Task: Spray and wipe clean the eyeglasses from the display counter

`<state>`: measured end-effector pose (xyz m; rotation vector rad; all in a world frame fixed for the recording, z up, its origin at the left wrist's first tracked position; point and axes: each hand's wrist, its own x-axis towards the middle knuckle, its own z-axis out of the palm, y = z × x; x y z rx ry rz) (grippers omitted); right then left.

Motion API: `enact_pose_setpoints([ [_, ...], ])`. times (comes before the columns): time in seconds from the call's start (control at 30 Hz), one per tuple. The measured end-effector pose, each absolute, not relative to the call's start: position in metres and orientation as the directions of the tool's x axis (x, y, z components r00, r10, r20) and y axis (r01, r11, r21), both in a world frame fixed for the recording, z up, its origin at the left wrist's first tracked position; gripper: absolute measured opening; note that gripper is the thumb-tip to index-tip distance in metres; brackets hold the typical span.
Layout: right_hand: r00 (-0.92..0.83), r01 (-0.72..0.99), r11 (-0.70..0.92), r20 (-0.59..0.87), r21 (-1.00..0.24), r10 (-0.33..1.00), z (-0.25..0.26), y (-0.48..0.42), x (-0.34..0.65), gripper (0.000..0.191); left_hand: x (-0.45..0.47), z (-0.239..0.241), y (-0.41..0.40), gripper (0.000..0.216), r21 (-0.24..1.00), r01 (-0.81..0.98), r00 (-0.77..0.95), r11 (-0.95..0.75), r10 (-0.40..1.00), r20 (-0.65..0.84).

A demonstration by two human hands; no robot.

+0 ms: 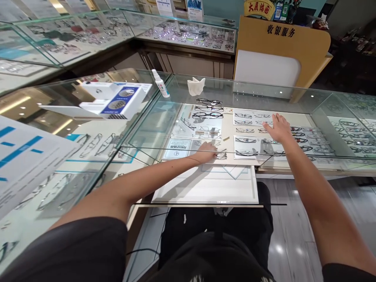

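Note:
My left hand (206, 153) reaches over the pulled-out drawer (202, 184) and into the glass display case. Its fingers are curled closed at a thin-framed pair of eyeglasses (221, 155), with the fingertips partly hidden. My right hand (280, 128) lies palm down on the glass top (229, 88), fingers stretched out, holding nothing. Below it, inside the case, eyeglasses sit in rows on white boards. Left of these, dark-framed eyeglasses (208, 115) rest one behind another near the far side.
A white spray bottle (161, 84) and a crumpled pale cloth (196, 86) stand on the glass. To the left are a blue and white box (123, 102) and a large printed sheet (26, 160). Beyond the cases rises a yellow counter (282, 47).

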<state>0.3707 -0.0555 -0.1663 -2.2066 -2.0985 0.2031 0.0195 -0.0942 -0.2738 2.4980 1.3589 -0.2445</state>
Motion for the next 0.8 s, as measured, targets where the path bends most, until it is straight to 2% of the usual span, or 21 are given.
enact_pose_setpoints([
  [0.27,0.063,0.988,-0.074,-0.080,-0.136,0.995,-0.157,-0.064,0.364,0.098,0.014,-0.292,-0.082,0.020,0.196,0.815,0.580,-0.546,0.769,-0.268],
  [0.5,0.065,0.985,-0.077,-0.074,-0.157,0.995,-0.157,-0.064,0.364,0.096,0.007,-0.284,-0.064,0.048,0.194,0.802,0.597,-0.565,0.769,-0.228],
  [0.8,0.077,0.984,-0.089,-0.076,-0.156,0.994,-0.157,-0.064,0.364,0.097,0.007,-0.294,-0.045,0.045,0.146,0.736,0.677,-0.661,0.713,-0.181],
])
